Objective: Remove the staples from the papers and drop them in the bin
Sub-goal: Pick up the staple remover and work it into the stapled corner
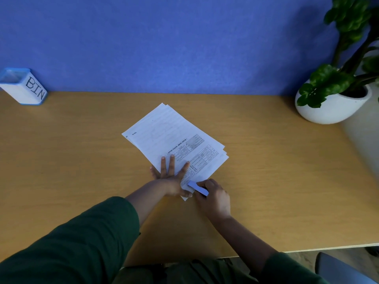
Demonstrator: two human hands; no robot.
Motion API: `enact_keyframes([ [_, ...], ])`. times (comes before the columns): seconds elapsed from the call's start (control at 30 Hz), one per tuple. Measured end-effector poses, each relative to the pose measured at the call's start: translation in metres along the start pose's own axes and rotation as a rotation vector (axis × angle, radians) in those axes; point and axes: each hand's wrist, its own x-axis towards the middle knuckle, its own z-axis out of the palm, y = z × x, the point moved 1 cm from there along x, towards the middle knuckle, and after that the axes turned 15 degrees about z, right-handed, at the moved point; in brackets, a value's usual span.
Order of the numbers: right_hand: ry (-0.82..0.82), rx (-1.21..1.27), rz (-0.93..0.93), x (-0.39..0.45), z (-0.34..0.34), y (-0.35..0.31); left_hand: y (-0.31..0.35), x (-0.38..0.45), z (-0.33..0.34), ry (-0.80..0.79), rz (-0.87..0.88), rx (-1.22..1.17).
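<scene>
The left hand [171, 177] lies flat with fingers spread, pinning the thin, floppy white printed papers [174, 144]; the right hand [213, 196] is closed around a small blue staple remover [198, 187] at their near corner.

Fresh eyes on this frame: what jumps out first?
The white papers fanned mid-desk, pinned by the left hand while the right hand works a blue staple remover at their near corner. Next, the white box lettered BIN far left and the potted plant far right.
</scene>
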Motion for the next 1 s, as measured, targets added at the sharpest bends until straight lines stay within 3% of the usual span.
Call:
enact_keyframes([
  [0.33, 0.056, 0.062, 0.020, -0.008, 0.000, 0.003, -0.001, 0.001, -0.001, -0.011, -0.003, -0.004],
  [0.77, -0.074, -0.049, 0.042, 0.002, 0.004, -0.008, -0.003, 0.003, 0.000, -0.015, -0.008, -0.029],
  [1.0, -0.023, 0.049, 0.116, -0.005, -0.005, 0.007, -0.003, 0.003, 0.000, -0.027, -0.009, -0.023],
])
